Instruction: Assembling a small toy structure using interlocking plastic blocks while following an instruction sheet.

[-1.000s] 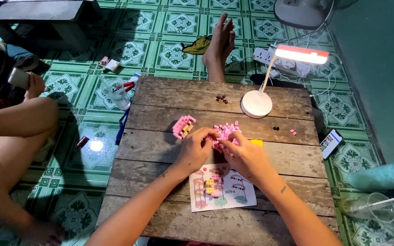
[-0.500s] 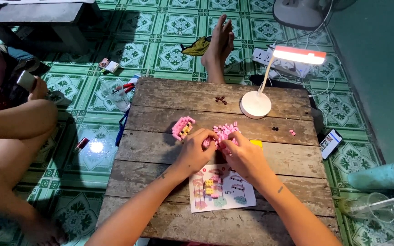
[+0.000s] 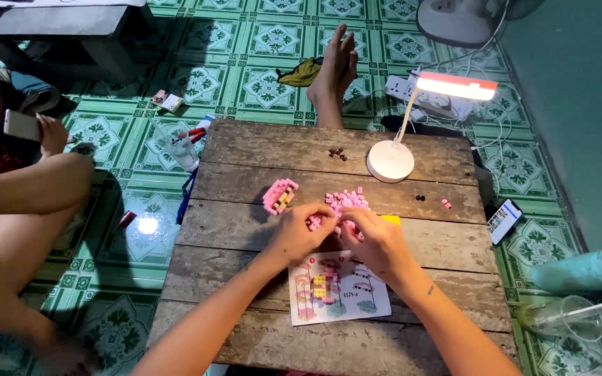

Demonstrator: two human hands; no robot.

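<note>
Little change over last second: both hands stay at same spot on table (image 3: pixel 245 160). Left hand (image 3: pixel 301 233) and right hand (image 3: pixel 374 240) pinched together on small pink brick piece (image 3: pixel 315 221), beside loose pink brick pile (image 3: pixel 346 200). Instruction sheet (image 3: pixel 336 289) under wrists. Assembly still mid-fit, no new piece seated.

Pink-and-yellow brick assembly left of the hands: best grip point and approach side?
Pinch the brick assembly across its narrow width, coming from above. It lies flat and angled on the wooden table, apart from the loose pink brick pile and the left hand, so both long sides look free.
</note>
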